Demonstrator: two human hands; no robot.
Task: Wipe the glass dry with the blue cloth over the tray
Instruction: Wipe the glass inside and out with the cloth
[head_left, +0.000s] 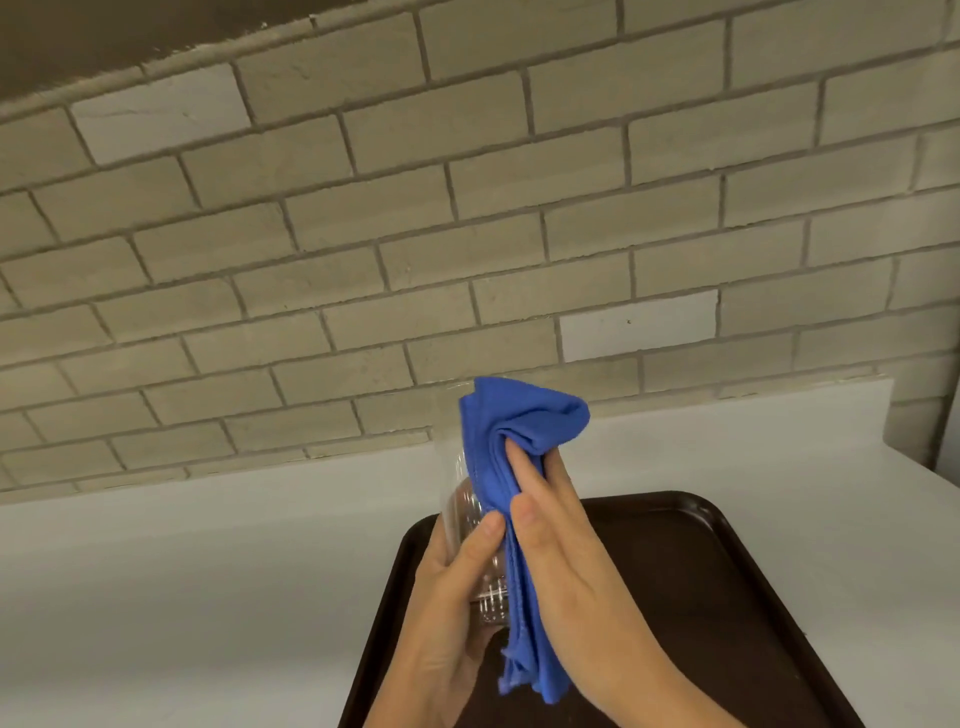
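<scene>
A clear glass (464, 512) is held up above the dark brown tray (727, 597), tilted with its base toward me. My left hand (447, 603) grips its lower part from the left. A blue cloth (511, 457) is bunched against the glass's right side and over its top rim. My right hand (561, 561) presses the cloth onto the glass with fingers stretched along it. The cloth hides the right half of the glass, and its loose end hangs down between my wrists.
The tray lies on a white counter (182, 597) that runs left and right. A white backsplash ledge (753, 415) and a beige brick wall (415, 208) stand right behind it.
</scene>
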